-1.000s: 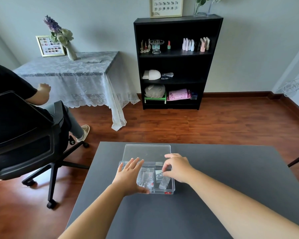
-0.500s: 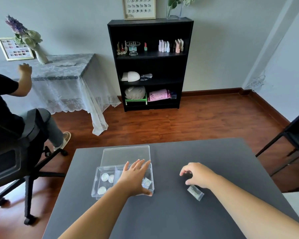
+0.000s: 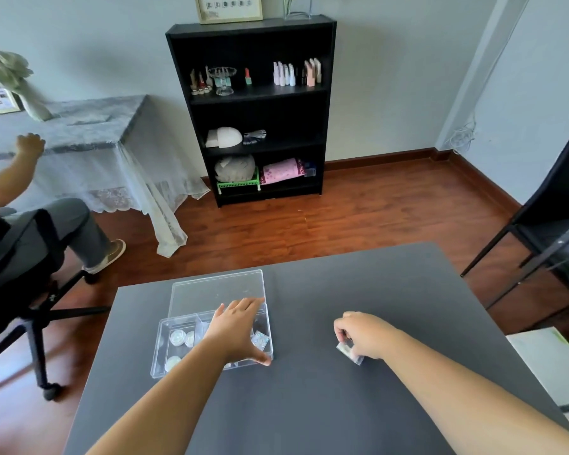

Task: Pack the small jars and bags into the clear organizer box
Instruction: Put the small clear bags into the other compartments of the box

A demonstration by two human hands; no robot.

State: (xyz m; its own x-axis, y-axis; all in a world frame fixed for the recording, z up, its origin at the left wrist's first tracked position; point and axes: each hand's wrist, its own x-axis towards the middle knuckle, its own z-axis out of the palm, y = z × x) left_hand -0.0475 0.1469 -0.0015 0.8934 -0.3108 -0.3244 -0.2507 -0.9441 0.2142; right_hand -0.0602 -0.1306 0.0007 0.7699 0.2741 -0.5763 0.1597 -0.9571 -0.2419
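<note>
Clear plastic — the organizer box [image 3: 165, 353] sits lid-open on the grey table [image 3: 309, 405], round jars [image 3: 178, 337] in its left compartment, a glittery bag [image 3: 260, 339] at right. The left hand [image 3: 235, 333] lies flat over it, fingers spread, steadying. The right hand [image 3: 363, 334] pinches a small bag [image 3: 344, 348] lying well apart on the table — a pickup, seemingly. Next: lift and carry it to the box.
</note>
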